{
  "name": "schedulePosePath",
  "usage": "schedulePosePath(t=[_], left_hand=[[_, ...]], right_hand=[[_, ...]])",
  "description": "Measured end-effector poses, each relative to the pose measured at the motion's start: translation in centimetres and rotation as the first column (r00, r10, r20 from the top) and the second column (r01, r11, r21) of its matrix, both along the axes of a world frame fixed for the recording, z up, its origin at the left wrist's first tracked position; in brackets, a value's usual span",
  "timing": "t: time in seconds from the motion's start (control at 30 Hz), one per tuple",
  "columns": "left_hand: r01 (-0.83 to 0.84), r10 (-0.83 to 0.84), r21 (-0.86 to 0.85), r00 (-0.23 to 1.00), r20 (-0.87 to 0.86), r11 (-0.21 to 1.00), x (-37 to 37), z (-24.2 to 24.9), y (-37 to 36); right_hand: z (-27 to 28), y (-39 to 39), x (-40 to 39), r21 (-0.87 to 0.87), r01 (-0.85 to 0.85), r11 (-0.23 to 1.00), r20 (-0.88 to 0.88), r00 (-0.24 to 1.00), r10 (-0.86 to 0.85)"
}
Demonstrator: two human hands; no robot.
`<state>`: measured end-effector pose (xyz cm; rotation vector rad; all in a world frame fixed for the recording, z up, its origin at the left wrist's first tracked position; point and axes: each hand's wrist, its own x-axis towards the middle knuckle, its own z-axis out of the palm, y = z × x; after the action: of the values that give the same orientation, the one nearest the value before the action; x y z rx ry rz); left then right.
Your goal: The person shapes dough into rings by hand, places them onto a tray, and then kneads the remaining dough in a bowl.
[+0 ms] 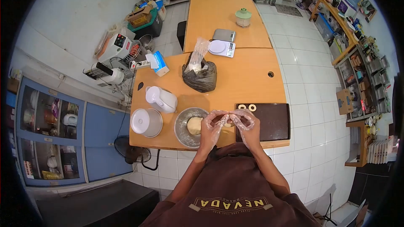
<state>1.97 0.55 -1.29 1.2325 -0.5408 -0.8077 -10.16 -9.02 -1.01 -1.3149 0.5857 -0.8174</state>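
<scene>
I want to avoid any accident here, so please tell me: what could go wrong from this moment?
The metal bowl sits at the near edge of the table, beside the left hand; a bump might tip it. The right hand is by the small pale rings on the dark tray and could smear them, if they are soft. The dough in the bowl is uncovered, so its surface may dry.

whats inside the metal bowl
A pale ball of dough sits in the metal bowl. The dough hides what's under it, and the left hand covers the bowl's right edge.
</scene>
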Motion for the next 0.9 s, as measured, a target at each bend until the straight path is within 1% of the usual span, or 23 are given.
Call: schedulePosePath(t=[0.07, 0.1, 0.2, 0.27, 0.37, 0.4, 0.47, 0.5, 0.57, 0.6, 0.67, 0.77, 0.8, 0.87, 0.9], left_hand=[[0.000, 0.001, -0.021, 1.000, 0.011, 1.000, -0.1, 0.1, -0.1], [-0.005, 0.005, -0.005, 1.000, 0.012, 1.000, -0.2, 0.3, -0.1], [-0.027, 0.027, 0.025, 1.000, 0.003, 0.999, 0.0, 0.4, 0.0], [-0.046, 0.047, 0.020, 0.999, -0.021, 0.999, 0.3, -0.1, 0.0], [0.044, -0.044, 0.005, 0.998, 0.042, 0.999, 0.2, 0.0, 0.2], [0.043, -0.044, 0.013, 0.995, 0.089, 0.999, 0.2, -0.1, 0.2], [0.039, -0.044, 0.032, 0.983, 0.179, 0.999, 0.1, -0.3, 0.1], [0.025, -0.035, 0.053, 0.982, 0.184, 0.998, 0.2, -0.3, 0.0], [-0.003, -0.016, 0.096, 0.981, 0.192, 0.995, 0.2, -0.1, 0.1], [-0.004, -0.005, 0.057, 0.989, 0.149, 0.998, 0.2, 0.0, 0.1], [-0.011, 0.013, -0.022, 0.998, 0.065, 1.000, 0.6, 0.4, 0.0], [-0.034, 0.034, 0.002, 0.997, 0.075, 0.999, 0.8, 0.9, 0.0], [-0.024, 0.022, 0.024, 0.994, 0.109, 0.999, 0.7, 1.1, 0.0], [-0.004, -0.009, 0.071, 0.985, 0.173, 0.997, 0.5, 1.4, -0.2], [0.007, -0.021, 0.067, 0.979, 0.204, 0.998, 0.4, 1.4, -0.2]], right_hand=[[-0.5, -0.4, -0.2, -0.029, -0.011, 1.000, -0.023, 1.000, 0.010], [-0.6, -0.6, -0.3, -0.042, -0.019, 0.999, -0.035, 0.999, 0.018], [-0.1, -0.4, -0.6, 0.092, -0.005, 0.996, -0.060, 0.998, 0.011], [0.3, -0.3, -0.6, 0.058, 0.009, 0.998, -0.064, 0.998, -0.005], [1.2, -0.3, -0.5, 0.050, 0.038, 0.998, -0.109, 0.993, -0.033], [1.4, -0.4, -0.4, 0.052, 0.050, 0.997, -0.129, 0.991, -0.043], [0.8, -0.4, -0.4, -0.013, 0.037, 0.999, -0.069, 0.997, -0.037], [0.5, -0.5, -0.3, -0.048, 0.031, 0.998, -0.037, 0.999, -0.033], [0.0, -0.5, -0.3, -0.138, 0.017, 0.990, -0.053, 0.998, -0.024], [-0.1, -0.5, -0.4, -0.184, 0.009, 0.983, -0.062, 0.998, -0.020], [-0.3, -0.5, -0.5, -0.115, 0.026, 0.993, -0.046, 0.998, -0.031], [-0.2, -0.4, -0.5, -0.057, 0.032, 0.998, -0.020, 0.999, -0.034], [-0.1, -0.5, -0.5, -0.046, 0.033, 0.998, -0.013, 0.999, -0.034], [0.4, -0.4, -0.1, 0.050, -0.017, 0.999, -0.012, 1.000, 0.018], [0.6, -0.4, 0.0, 0.098, -0.040, 0.994, -0.011, 0.999, 0.042]])
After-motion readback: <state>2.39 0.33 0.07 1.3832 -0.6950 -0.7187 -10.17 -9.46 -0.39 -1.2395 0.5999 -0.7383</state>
